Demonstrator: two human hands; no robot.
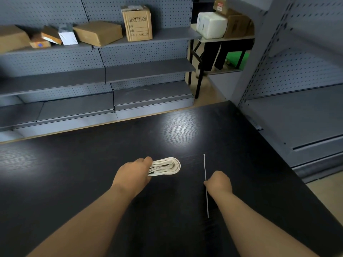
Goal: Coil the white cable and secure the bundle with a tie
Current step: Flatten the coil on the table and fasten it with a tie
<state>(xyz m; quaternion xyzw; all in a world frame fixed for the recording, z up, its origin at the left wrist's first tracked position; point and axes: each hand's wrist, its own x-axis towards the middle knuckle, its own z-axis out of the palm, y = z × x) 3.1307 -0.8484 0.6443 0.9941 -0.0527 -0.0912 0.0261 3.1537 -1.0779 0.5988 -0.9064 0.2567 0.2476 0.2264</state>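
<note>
Head view. The left hand [132,176] is closing around the near-left end of the coiled white cable [167,166], fingers wrapped over the strands and pinning the bundle to the black table [74,173]. The right hand [219,182] is curling shut on the white tie [204,167], which is lying at about 3 o'clock from the bundle, near it but apart. The fingers are pinching the strip near its middle; whether it is already lifting off the surface cannot be told.

The step in hand appears to be taking up the tie for wrapping. To do it well, the left hand should be keeping its squeeze firm so the loops are not springing apart, while leaving a free waist of the bundle exposed. The right hand should be sliding toward the plain tail, pointing at 6 o'clock, so that this end passes under and round the loops and meets the small head, pointing at 12 o'clock. The tie should be crossing all strands at once, not splitting them.

The cable is showing as a flat, elongated oval of several pale cream loops, lying side by side, with its rounded end pointing toward 3 o'clock and its other end hidden under the left hand. A short dark mark is showing beside the fingers, possibly a connector.
</note>
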